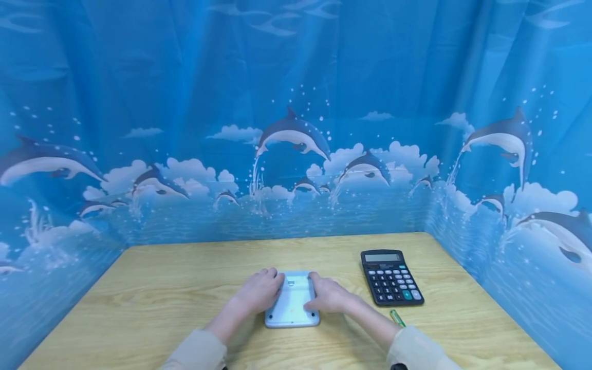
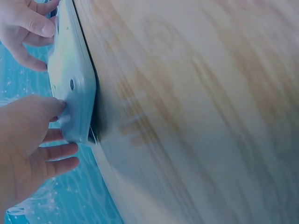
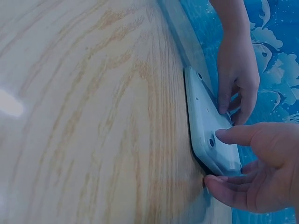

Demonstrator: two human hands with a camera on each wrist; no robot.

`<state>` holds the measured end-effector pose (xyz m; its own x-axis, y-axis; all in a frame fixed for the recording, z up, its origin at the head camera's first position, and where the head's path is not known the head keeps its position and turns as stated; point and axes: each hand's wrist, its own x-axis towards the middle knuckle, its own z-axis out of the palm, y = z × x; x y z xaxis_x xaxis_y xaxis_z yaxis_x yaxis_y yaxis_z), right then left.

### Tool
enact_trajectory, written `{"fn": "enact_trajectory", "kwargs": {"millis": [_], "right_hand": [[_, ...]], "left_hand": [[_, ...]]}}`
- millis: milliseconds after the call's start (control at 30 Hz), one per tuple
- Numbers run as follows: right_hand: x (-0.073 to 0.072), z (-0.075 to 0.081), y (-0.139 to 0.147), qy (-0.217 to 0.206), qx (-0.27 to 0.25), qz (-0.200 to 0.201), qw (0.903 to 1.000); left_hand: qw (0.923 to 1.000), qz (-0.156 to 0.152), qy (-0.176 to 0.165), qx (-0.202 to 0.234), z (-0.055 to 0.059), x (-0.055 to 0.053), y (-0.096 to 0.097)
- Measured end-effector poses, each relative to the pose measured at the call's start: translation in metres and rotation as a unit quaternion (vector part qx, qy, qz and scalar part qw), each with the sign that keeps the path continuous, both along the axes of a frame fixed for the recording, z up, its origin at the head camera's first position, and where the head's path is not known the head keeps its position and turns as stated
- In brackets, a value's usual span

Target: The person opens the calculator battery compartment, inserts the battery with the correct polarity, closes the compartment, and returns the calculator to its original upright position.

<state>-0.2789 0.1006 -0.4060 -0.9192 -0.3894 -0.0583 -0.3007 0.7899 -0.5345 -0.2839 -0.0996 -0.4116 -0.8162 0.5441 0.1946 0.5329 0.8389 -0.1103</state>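
Observation:
A white calculator-like device (image 1: 292, 311) lies back side up on the wooden table, showing dark round feet and a small latch near its far end. My left hand (image 1: 259, 292) grips its left side, thumb on the back; in the left wrist view the other fingers (image 2: 63, 151) reach past the edge. Opposite it, my right hand (image 1: 329, 295) holds the right side. The right wrist view shows that thumb (image 3: 229, 136) over the back and fingers (image 3: 224, 189) at the lower edge. The device's front faces down, hidden.
On the right of the table (image 1: 185, 277) lies a black calculator (image 1: 392, 278), keys up. A small green stick-like item (image 1: 396, 317) sits just below it, beside the right sleeve (image 1: 418, 349). A blue dolphin-print curtain (image 1: 222, 128) encloses the back and sides.

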Motion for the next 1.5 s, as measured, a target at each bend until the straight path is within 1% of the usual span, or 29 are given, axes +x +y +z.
{"fn": "enact_trajectory", "kwargs": {"millis": [100, 267, 367, 600, 800, 933, 1067, 1200, 1333, 1400, 1500], "right_hand": [[0.001, -0.001, -0.001, -0.002, -0.011, -0.004, 0.9999], [0.001, -0.001, -0.002, -0.008, -0.027, -0.012, 0.9995], [0.002, -0.001, -0.002, -0.01, -0.033, -0.015, 0.9993], [0.002, -0.001, -0.003, -0.025, -0.064, -0.018, 0.9975], [0.002, -0.001, -0.005, -0.032, -0.07, -0.023, 0.9968], [0.0, -0.001, -0.006, -0.038, -0.076, -0.024, 0.9961], [-0.001, 0.0, -0.005, -0.052, -0.095, -0.024, 0.9939], [-0.002, -0.001, -0.005, -0.058, -0.134, -0.027, 0.9889], [-0.005, -0.003, -0.006, -0.067, -0.18, -0.052, 0.98], [-0.007, -0.004, -0.006, -0.081, -0.199, -0.069, 0.9742], [-0.009, -0.005, -0.006, -0.112, -0.228, -0.09, 0.9629]], "left_hand": [[0.9999, 0.008, -0.001, 0.007, 0.001, 0.001, 0.004], [0.9989, 0.032, -0.023, 0.027, 0.001, 0.002, 0.012], [0.9977, 0.043, -0.029, 0.043, 0.001, 0.003, 0.016], [0.9949, 0.064, -0.016, 0.076, 0.002, 0.004, 0.02], [0.9922, 0.084, -0.025, 0.088, 0.002, 0.004, 0.022], [0.9892, 0.101, -0.034, 0.1, 0.003, 0.003, 0.024], [0.9842, 0.121, -0.048, 0.12, 0.004, 0.003, 0.025], [0.9795, 0.133, -0.041, 0.146, 0.004, 0.004, 0.025], [0.9762, 0.143, -0.038, 0.159, 0.005, 0.002, 0.022], [0.9751, 0.146, -0.045, 0.16, 0.005, 0.001, 0.021], [0.9735, 0.151, -0.055, 0.163, 0.005, 0.0, 0.02]]}}
